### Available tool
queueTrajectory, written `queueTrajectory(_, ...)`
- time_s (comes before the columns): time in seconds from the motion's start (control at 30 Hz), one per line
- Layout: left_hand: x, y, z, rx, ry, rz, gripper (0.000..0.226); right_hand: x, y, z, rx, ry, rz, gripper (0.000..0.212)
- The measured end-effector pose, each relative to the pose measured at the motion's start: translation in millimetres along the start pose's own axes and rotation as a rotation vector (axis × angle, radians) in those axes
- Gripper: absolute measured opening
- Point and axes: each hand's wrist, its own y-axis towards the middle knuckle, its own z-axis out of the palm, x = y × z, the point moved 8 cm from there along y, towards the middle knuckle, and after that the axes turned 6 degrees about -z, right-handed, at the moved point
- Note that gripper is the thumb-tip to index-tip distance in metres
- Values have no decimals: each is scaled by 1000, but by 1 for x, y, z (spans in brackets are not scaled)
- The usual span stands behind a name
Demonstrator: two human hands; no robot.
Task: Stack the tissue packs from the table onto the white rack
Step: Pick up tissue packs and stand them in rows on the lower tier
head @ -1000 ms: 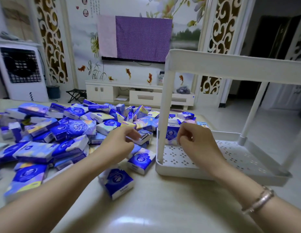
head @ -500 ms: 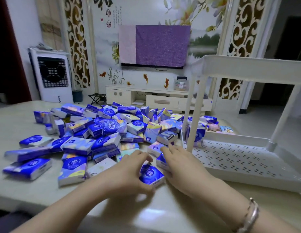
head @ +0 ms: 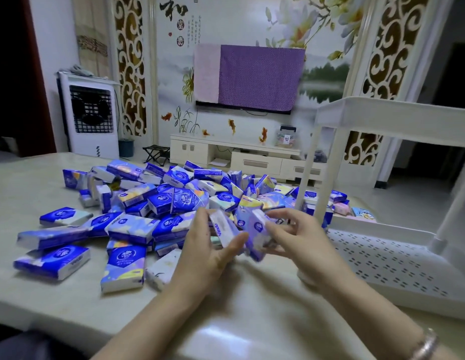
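A heap of several blue and purple tissue packs (head: 137,214) covers the middle of the beige table (head: 252,315). My left hand (head: 202,245) holds one tissue pack (head: 222,229) tilted up off the table, thumb along its lower edge. Right beside it my right hand (head: 293,235) grips a second tissue pack (head: 257,232). Both lifted packs are blurred and nearly touch each other. The white rack (head: 398,263) stands at the right, its perforated lower shelf just right of my right hand, its upper shelf (head: 398,118) above.
A few packs (head: 338,203) lie behind the rack's front post (head: 327,167). Loose packs (head: 53,261) reach toward the table's left front. Behind the table stand a covered TV, a low white cabinet and an air cooler (head: 89,115).
Both hands have lifted off the table, each raising a tissue pack from the front of the heap. The camera view has shifted left, so the rack sits farther right.
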Motion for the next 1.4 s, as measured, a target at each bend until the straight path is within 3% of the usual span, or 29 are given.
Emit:
queueTrajectory(0.27,-2,-2,-18,-121,-112,4,68,14,1,30,182,-76,0,20)
queueTrajectory(0.43,1,-4,-28,-208,-27,2,71,13,18,45,230,106,74,36)
queueTrajectory(0.53,-4,-4,-37,-308,-57,31,61,15,39,53,244,170,11,33)
queueTrajectory(0.63,-5,-6,-51,-435,-144,36,48,18,62,65,197,-5,-178,22)
queueTrajectory(0.83,6,-4,-58,-465,-219,-37,47,22,79,126,428,-456,-436,57)
queueTrajectory(0.97,10,-4,-60,-466,-242,-63,48,17,86,116,291,-729,-472,53)
queueTrajectory(1.07,8,-7,-59,-463,-220,-73,51,19,75,80,171,-429,-346,41)
queueTrajectory(1.17,1,-3,-51,-429,-199,-89,44,31,50,53,249,-110,-264,32)
queueTrajectory(1.27,-21,7,-29,-329,-226,-109,44,44,24,31,323,-56,-267,29)
queueTrajectory(1.4,-54,16,15,-136,-281,-148,40,59,7,-2,260,0,-261,28)
